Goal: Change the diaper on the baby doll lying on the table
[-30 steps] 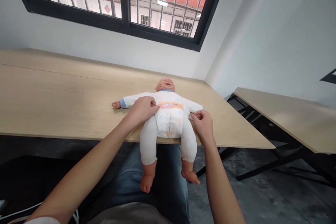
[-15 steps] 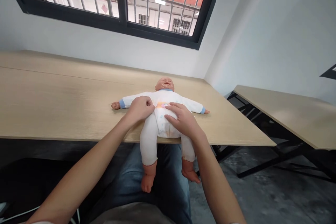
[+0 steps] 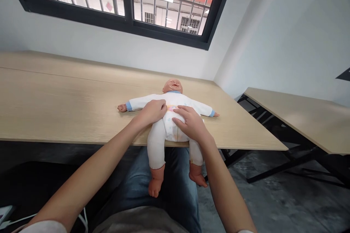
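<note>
A baby doll [image 3: 175, 98] in a white outfit with blue cuffs lies face up on the table, legs hanging over the front edge. Around its hips is a white diaper [image 3: 172, 131] with a coloured print at the waist. My left hand [image 3: 155, 111] is closed at the diaper's left waist edge, fingertips pinched together against it; the exact bit between them is hidden. Across the front of the diaper lies my right hand [image 3: 190, 122], its fingers apart and resting on the waist and belly area. Its palm covers the diaper's right side.
The wooden table [image 3: 68, 105] reaches to the wall below a barred window [image 3: 125, 18]. A second table [image 3: 300, 116] stands to the right, beyond a gap. Below the table edge are my legs in jeans [image 3: 180, 182]. White cables [image 3: 84, 218] lie at the lower left.
My left hand has moved slightly right, towards the middle of the diaper's waist, with its fingers still pinched. My right hand stays almost where it was on the diaper front.
</note>
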The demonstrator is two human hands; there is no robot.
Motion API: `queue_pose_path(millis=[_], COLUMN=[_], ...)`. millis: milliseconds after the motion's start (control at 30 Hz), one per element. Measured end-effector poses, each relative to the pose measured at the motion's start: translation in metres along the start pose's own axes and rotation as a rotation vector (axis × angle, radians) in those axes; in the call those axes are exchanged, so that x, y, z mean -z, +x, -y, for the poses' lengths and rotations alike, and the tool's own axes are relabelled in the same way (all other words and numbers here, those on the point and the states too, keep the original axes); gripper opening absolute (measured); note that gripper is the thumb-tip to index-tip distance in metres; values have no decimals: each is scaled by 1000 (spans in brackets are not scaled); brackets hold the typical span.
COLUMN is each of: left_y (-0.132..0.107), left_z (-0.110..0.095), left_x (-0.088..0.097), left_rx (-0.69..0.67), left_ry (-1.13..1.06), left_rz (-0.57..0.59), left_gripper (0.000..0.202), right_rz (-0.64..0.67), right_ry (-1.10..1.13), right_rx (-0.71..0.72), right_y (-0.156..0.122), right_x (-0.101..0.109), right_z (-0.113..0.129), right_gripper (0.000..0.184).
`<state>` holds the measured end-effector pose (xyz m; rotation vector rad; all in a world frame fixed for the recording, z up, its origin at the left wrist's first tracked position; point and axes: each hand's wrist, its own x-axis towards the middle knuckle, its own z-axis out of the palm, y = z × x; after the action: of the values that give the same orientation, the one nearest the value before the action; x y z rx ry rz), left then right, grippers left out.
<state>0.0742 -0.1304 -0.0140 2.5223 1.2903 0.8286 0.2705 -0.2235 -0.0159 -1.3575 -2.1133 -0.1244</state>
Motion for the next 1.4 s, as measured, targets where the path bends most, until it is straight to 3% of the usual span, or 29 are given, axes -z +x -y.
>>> queue_pose_path(millis=[100,267,467,567,633,733,833,933,1033,1167,1267,1333,1400], left_y=[-1,-8,-25,-31,-32,-26,-14,0,9,5,-8,-16,-22], left_z=[2,12,41,41,31,9,-6,-10,-7,-12,-22,-27,-31], left_x=[2,7,17,29,36,39,28,14,9,26,44,55,62], left_rx=[-3,102,253,320,296,127,-26,-14,65,35,-55,-109,-159], left_ry=[-4,86,367,424,384,172,-100,-221,-278,-502,-706,-767,-780], left_rz=[-28,-31,110,131,54,-70,-60,-22,-22,170,391,493,615], left_gripper=[25,25,15,10,11,18,40,55,53,37,43,49,56], right_rz=[1,-8,-12,-11,-6,-19,-70,-126,-160,-242,-283,-235,-125], right_ry=[7,24,51,88,124,152,136,151,166,221,357,490,612], right_rx=[-13,-17,-33,-37,-52,-66,-62,-93,-161,-267,-318,-295,-230], right_y=[0,-1,-3,-1,0,0,-6,-16,-25,-28,-28,-29,-34], right_x=[0,0,0,2,3,5,7,11,12,9,11,19,31], right_z=[0,-1,0,-2,-3,-2,6,17,22,17,17,21,28], right_gripper=[37,37,35,36,37,37,35,27,29,52,74,84,77])
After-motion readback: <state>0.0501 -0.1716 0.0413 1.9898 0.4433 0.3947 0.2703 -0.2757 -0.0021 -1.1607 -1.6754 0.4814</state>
